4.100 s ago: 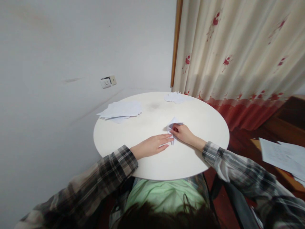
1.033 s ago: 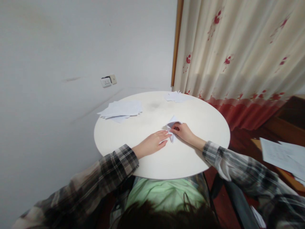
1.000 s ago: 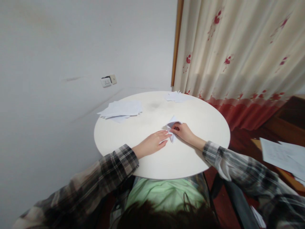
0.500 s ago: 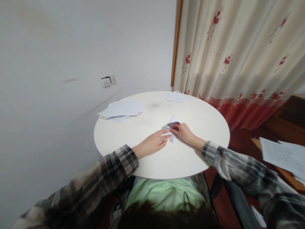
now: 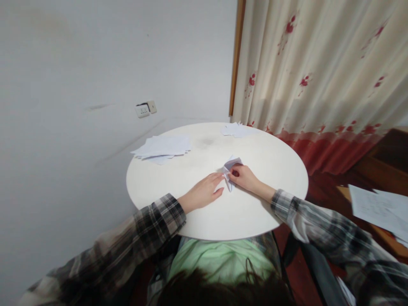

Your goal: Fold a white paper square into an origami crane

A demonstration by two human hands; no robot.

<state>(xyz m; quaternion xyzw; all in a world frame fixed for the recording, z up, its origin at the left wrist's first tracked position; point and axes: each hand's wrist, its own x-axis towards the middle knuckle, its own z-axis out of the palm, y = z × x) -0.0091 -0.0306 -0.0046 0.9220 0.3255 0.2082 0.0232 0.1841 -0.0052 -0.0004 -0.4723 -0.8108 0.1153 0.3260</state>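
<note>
A small folded white paper piece [image 5: 232, 165] lies near the middle of the round white table [image 5: 178, 182]. My right hand [image 5: 245, 178] is closed over its near side, fingertips pinching the fold. My left hand [image 5: 204, 193] rests on the table just left of the paper, fingers curled loosely with the tips next to its lower point. Both arms wear plaid sleeves.
A loose stack of white sheets [image 5: 162, 148] sits at the table's far left. Small folded paper pieces [image 5: 235, 129] lie at the far edge by the flowered curtain [image 5: 318, 76]. More sheets [image 5: 379, 210] rest on a wooden surface at right. A wall socket [image 5: 145, 109] is behind.
My left hand has drawn back slightly from the folded paper and its fingers have curled. My right hand still pinches the paper, which now shows a little more.
</note>
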